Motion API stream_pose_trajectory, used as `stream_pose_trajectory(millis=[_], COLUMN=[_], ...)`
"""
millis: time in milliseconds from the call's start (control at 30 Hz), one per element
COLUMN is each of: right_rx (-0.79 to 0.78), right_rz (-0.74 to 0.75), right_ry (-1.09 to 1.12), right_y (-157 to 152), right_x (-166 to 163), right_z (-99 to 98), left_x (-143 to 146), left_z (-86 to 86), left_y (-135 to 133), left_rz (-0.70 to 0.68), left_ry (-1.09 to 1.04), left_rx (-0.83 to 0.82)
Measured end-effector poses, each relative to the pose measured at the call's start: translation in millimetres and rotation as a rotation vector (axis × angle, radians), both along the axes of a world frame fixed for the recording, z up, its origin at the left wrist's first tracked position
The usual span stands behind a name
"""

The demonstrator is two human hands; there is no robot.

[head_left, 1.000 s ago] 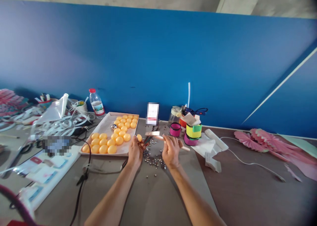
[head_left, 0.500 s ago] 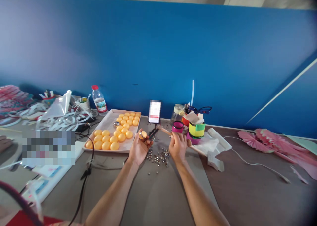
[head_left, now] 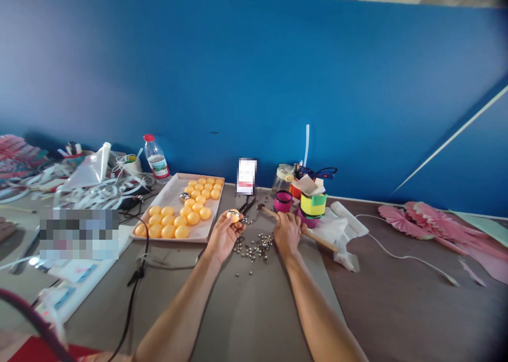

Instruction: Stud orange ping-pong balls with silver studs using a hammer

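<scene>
My left hand [head_left: 224, 241] is closed around an orange ball [head_left: 234, 217] with a shiny silvery patch, held up between thumb and fingers. In my right hand [head_left: 287, 234] is a wooden stick [head_left: 320, 240], its dark tip pointing left toward the ball but apart from it. I cannot tell whether the tip is a brush. Small silver beads [head_left: 256, 248] lie loose on the table between my hands. A shallow white tray [head_left: 166, 195] at the left holds several orange balls [head_left: 181, 232] and one silver ball [head_left: 184, 197].
A propped phone [head_left: 246, 177] stands against the blue partition [head_left: 254, 76]. Behind my right hand are a magenta cup [head_left: 283, 202], a glass jar [head_left: 283, 178] and a yellow-banded container [head_left: 313, 205]. A bottle [head_left: 156, 158], cables and a power strip [head_left: 85, 288] lie left; pink folded paper [head_left: 426, 223] right.
My left hand has turned the ball, so its silvery patch now faces upward. The stick has shifted right, its tip drawn back from the ball. The whole view has shifted slightly.
</scene>
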State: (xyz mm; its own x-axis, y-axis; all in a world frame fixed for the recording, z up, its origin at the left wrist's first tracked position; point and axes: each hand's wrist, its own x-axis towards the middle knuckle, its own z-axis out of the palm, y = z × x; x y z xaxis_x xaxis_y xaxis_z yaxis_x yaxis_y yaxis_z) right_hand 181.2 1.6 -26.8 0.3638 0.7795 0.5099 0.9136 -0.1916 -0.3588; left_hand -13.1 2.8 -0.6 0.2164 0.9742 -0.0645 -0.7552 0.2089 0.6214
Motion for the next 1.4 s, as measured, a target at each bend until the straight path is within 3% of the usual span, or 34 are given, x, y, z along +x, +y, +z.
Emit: stream_pose_trajectory(millis=[267,367,467,600,733,900,1100,1300,1400], right_rx=[-0.091,-0.028,0.06,-0.071,-0.213,-0.25,-0.027,0.115,0.124], right_rz=[0.05,0.092,0.303,0.59,0.574,0.545,0.552,0.613,0.634], right_ry=[0.035,0.073,0.091,0.017,-0.073,-0.019,0.294,1.021,1.221], right_y=[-2.2,-2.1,-1.4,-0.9,0.4,1.9,1.3,0.8,-1.2], right_x=[0.9,0.5,-4.9,-20.1,-32.2,-34.5,-32.2,-36.9,-43.8], right_z=[1.1,2.4,4.4,5.8,5.8,4.5,3.2,16.2,21.1], left_x=[0.2,-0.3,-1.3,-2.0,-1.0,0.2,0.6,1.2,3.0], left_z=[-0.9,-1.8,-2.3,-1.9,-1.2,-0.1,3.2,3.0,1.2], left_y=[0.0,0.7,1.6,2.1,1.3,-0.3,-1.6,-1.9,-1.8], left_rz=[-0.003,-0.001,0.008,0.021,0.01,0.001,0.0,-0.033,-0.052], left_ry=[0.0,0.01,0.024,0.044,0.074,0.094,0.106,0.089,0.082], left_rx=[0.005,0.006,0.009,0.034,0.051,0.049,0.047,0.035,-0.014])
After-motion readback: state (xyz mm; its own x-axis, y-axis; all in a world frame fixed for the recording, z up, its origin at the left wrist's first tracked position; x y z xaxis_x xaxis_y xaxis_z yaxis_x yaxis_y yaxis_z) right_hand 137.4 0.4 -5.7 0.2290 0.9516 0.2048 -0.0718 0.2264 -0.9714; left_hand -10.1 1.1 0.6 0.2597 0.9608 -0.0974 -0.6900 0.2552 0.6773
